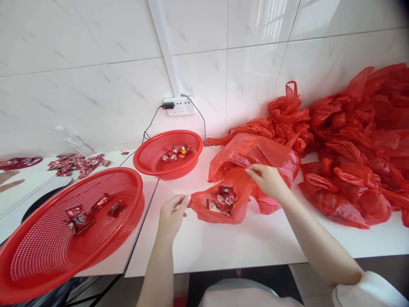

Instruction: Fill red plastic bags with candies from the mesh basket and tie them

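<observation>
A red plastic bag (234, 213) lies on the white table with its mouth spread towards me. Small wrapped snack packets (223, 198) in red and dark wrappers show inside it. My left hand (172, 213) pinches the left edge of the bag's mouth between thumb and fingers. On the other side my right hand (266, 179) pinches the upper right edge. Just behind my right hand, another red plastic bag (268, 149) lies puffed and crumpled, partly touching the first; where one ends and the other begins is hard to tell.
A large red basket (132, 200) at left and a smaller red basket (147, 168) behind it hold several packets. Tied red bags (361, 187) are piled at right. Loose red packets (76, 164), a plastic bottle (78, 143) and another person's hand (9, 181) are far left. A power strip (180, 111) is on the wall.
</observation>
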Motion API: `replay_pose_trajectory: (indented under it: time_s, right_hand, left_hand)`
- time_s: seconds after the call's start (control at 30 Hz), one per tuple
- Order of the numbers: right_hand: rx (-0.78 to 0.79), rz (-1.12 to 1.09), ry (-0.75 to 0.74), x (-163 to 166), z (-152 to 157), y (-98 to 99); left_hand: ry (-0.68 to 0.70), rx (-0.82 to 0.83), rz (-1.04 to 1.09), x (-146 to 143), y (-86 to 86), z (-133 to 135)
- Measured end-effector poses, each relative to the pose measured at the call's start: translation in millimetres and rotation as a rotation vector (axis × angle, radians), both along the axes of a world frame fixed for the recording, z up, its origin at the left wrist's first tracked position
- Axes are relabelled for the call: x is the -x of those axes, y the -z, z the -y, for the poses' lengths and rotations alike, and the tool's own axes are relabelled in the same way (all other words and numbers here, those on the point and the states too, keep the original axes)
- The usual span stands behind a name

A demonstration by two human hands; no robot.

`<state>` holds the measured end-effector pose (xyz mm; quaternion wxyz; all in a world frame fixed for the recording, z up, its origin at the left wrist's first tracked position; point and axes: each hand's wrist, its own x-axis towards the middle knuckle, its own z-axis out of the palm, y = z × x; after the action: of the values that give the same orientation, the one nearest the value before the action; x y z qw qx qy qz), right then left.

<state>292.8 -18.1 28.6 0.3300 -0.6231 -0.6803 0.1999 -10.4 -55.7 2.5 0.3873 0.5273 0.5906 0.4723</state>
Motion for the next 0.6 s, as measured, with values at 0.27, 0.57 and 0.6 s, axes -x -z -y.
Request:
replay_pose_trajectory:
  time_s: [0.27, 0.57, 0.6]
  right_hand:
    - [0.254, -0.896, -0.258, 9, -5, 10.4]
    - [0.147, -0.236, -0.022, 34, 7, 26.0]
    - [0.135, -0.155, -0.001, 37, 8, 24.9]
  left_hand:
    - [-0.237, -0.104, -0.003, 10, 16.2, -15]
    - [-0.272, -0.045, -1.078, -23, 22.8, 6]
    - [-0.235, 0.042, -1.115, -22, 26.0, 6]
